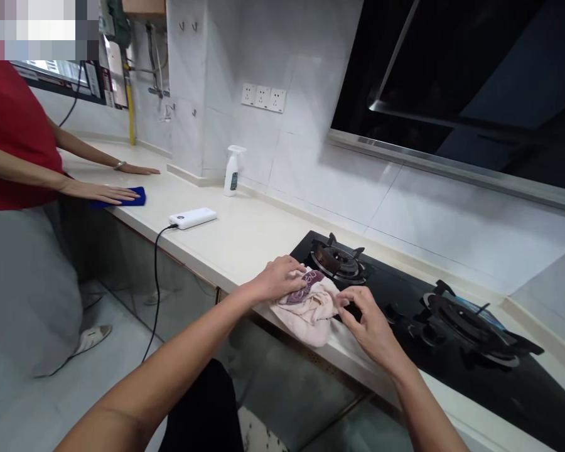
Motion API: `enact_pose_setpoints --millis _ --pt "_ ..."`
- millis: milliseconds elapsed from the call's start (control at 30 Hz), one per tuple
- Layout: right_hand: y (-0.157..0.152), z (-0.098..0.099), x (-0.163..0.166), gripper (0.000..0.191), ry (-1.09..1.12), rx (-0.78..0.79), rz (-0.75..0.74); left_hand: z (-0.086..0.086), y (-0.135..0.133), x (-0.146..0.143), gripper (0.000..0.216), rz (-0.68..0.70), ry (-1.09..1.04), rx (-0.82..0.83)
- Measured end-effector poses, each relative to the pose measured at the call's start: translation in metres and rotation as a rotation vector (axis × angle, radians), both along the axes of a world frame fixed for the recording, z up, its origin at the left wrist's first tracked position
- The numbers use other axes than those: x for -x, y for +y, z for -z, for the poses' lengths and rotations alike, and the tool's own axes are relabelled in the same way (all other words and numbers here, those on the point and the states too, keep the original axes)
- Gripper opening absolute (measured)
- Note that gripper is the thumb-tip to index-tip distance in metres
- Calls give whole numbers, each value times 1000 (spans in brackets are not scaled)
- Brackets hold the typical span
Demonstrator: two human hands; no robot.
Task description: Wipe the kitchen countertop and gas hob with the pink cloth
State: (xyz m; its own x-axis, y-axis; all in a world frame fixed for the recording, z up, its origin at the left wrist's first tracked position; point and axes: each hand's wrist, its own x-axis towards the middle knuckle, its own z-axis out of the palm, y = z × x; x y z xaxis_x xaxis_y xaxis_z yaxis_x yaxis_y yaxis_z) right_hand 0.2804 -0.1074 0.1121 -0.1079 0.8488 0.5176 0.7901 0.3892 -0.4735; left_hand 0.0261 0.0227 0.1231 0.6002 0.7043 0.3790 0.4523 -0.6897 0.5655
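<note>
A crumpled pale pink towel [313, 317] with a purple lettered patch lies over the counter's front edge and the near left corner of the black gas stove [386, 285]. On its upper left part rests my left hand [282, 279], fingers curled over the fabric and holding it. My right hand [367, 320] is at the towel's right edge, thumb and fingertips drawn together on the cloth. Part of the stove's front edge is hidden beneath the towel and my right hand.
Two burners with black pan supports [339, 260] stand on the stove. Left along the counter [245, 232] are a white power bank [193, 218] with a black cable and a white spray bottle [232, 172]. Farther left, another person in red presses a blue cloth [139, 196]. A dark range hood [452, 94] hangs above.
</note>
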Motion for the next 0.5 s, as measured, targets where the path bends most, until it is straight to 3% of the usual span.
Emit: enact_pose_setpoints --millis 133,233,367,500 --pt "-5 15 -3 27 -135 17 -57 -19 -7 -18 45 15 70 -117" --pt "-5 30 -14 25 -79 -3 6 -21 -10 -46 54 36 156 -59" --pt "-6 56 -38 31 -167 -92 293 2 -28 -84 66 59 392 -13" --pt "-9 76 -48 31 -340 -75 392 26 -48 -100 64 128 366 -148"
